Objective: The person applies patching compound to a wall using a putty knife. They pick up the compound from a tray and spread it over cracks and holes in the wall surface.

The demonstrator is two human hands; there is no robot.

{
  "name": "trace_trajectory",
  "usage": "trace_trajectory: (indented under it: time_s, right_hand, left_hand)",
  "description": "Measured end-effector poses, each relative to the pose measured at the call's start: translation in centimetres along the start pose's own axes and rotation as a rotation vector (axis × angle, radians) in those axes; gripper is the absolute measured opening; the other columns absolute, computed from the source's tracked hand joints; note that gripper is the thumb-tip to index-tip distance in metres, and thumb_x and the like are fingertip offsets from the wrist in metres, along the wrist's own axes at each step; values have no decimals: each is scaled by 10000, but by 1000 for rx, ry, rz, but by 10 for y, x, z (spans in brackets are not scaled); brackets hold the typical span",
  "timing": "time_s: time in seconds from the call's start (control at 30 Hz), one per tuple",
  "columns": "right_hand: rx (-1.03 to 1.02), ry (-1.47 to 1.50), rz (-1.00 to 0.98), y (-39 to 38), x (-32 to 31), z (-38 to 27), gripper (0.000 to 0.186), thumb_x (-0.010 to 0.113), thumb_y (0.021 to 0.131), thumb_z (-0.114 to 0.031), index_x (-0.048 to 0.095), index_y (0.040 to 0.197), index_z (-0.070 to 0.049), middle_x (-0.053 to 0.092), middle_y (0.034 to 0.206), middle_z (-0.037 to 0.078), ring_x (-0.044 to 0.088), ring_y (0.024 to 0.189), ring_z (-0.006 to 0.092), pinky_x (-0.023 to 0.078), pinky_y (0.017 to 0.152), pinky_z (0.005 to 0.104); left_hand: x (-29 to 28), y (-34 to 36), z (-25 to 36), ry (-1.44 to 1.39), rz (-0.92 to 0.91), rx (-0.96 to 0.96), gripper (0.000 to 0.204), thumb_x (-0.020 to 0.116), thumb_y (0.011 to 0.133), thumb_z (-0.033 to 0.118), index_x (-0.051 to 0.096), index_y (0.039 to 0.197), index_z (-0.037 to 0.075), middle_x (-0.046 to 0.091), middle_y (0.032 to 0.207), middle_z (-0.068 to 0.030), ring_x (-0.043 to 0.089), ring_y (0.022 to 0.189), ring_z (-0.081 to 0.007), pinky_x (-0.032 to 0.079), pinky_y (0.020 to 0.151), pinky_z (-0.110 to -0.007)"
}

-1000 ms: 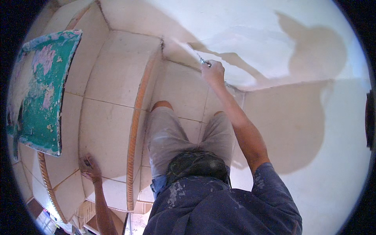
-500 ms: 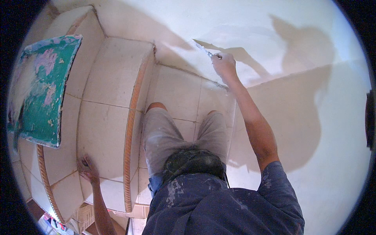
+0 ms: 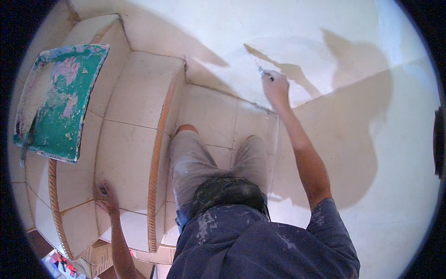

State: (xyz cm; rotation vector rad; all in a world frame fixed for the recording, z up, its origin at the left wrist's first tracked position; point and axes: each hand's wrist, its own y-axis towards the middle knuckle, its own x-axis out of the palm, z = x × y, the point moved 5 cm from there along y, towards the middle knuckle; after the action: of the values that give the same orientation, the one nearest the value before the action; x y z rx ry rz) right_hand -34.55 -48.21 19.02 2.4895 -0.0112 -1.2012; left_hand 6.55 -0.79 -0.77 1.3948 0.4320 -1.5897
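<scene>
My right hand [image 3: 275, 92] grips a slim putty knife [image 3: 261, 69], its pale blade blurred against the white wall [image 3: 241, 28] over its shadow. My left hand [image 3: 107, 199] is low at the left on a tiled step [image 3: 132, 88], fingers curled round a small dark thing that I cannot make out. A green tray [image 3: 55, 130], smeared with pink and beige dried material, rests on a higher step at the left; another tool [image 3: 29, 133] lies along its left side.
Curved tiled stairs with orange ribbed nosings [image 3: 152, 204] fill the left. My legs in dusty shorts are on the tiles by the wall corner. Cardboard boxes [image 3: 93, 258] and small coloured objects are at the lower left. A dark object [image 3: 436, 142] sits at the far right rim.
My right hand with the putty knife has moved to the right along the wall. My left hand stays low on the step. The view has shifted slightly, and the tray appears a little smaller.
</scene>
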Motion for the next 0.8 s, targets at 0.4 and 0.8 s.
trace_trajectory:
  time_s: [0.4,0.8]
  right_hand:
    - [115,-61,-122,-28,133,-1,216,571,744,-180,625,750,29,600,755,255,600,743,389,471,693,452]
    - [26,-107,-22,1,83,-15,229,574,728,-196,619,681,24,603,730,241,600,716,382,473,698,447]
  left_hand:
    - [-21,4,31,-69,137,84,381,515,868,365,523,731,9,480,629,-127,433,569,-285,354,547,-391]
    - [6,-3,-9,-66,-31,-11,411,537,853,381,579,895,-25,606,778,-179,530,662,-321,414,630,-419]
